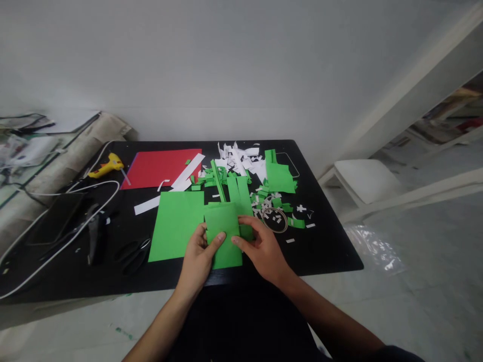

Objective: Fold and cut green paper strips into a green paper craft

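Observation:
A folded piece of green paper (226,251) is held up between my two hands, close to the table's front edge. My left hand (199,254) grips its left side, thumb on the front face and fingers behind. On the right side, my right hand (264,249) pinches the paper's edge between thumb and fingers. Flat on the table to the left lies a larger green sheet (173,226), partly behind the held piece. Green strips (245,196) lie just beyond it, partly covered by the held paper.
On the black table (324,246) are a red sheet (158,168), a yellow glue gun (107,166), black-handled scissors (132,254), a stapler-like black tool (94,234), white scraps (241,158), green scraps (281,176) and a tape-like ring (274,220). A white cable (88,218) crosses the left side.

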`<control>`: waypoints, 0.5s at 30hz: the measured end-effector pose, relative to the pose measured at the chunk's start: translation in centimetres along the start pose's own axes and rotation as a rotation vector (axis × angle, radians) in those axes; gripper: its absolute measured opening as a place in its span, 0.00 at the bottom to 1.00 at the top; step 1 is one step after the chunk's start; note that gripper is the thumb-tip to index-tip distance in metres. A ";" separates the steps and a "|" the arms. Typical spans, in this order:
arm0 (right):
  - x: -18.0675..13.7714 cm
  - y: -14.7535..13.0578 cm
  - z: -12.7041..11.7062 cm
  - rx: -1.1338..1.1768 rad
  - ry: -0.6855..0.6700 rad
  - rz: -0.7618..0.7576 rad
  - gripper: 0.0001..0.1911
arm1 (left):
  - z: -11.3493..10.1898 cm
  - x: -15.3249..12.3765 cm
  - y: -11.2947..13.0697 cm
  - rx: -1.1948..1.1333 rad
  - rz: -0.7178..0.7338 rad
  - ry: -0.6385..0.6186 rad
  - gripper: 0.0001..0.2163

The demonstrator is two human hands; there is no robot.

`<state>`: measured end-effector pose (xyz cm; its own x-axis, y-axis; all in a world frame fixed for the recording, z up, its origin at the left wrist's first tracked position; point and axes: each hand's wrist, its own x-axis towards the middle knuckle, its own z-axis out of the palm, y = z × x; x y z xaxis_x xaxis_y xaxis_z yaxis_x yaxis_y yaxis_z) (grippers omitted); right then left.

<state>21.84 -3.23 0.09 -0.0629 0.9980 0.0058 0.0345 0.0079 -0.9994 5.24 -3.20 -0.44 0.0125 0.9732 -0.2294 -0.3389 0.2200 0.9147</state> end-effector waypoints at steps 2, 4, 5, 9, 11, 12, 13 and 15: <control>-0.1 0.0 0.0 0.017 -0.003 0.007 0.17 | 0.0 0.0 0.0 0.009 0.006 0.003 0.21; -0.1 0.1 0.0 0.023 0.005 0.004 0.17 | 0.0 0.0 0.0 0.012 0.005 0.000 0.21; -0.1 0.1 0.0 0.027 0.008 0.001 0.17 | 0.0 0.0 0.0 0.013 0.003 -0.003 0.22; 0.0 0.1 0.1 0.033 0.020 0.009 0.17 | -0.1 -0.1 0.0 0.015 -0.003 -0.014 0.21; 0.0 0.0 0.1 0.011 0.026 0.016 0.15 | -0.1 -0.1 0.0 0.017 -0.007 -0.026 0.21; 0.0 -0.1 0.0 -0.009 0.028 0.015 0.15 | -0.2 -0.1 -0.1 0.021 -0.007 -0.030 0.21; 0.0 -0.2 0.0 -0.037 0.030 0.008 0.14 | -0.3 -0.1 -0.1 0.025 -0.003 -0.032 0.21; -0.1 -0.6 -0.2 -0.111 0.063 -0.039 0.12 | -0.4 -0.1 -0.1 0.038 0.016 -0.023 0.20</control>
<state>22.02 -3.30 0.73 -0.0036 0.9987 0.0502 0.1441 0.0502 -0.9883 4.86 -3.35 -0.63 0.0294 0.9778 -0.2074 -0.3030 0.2064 0.9304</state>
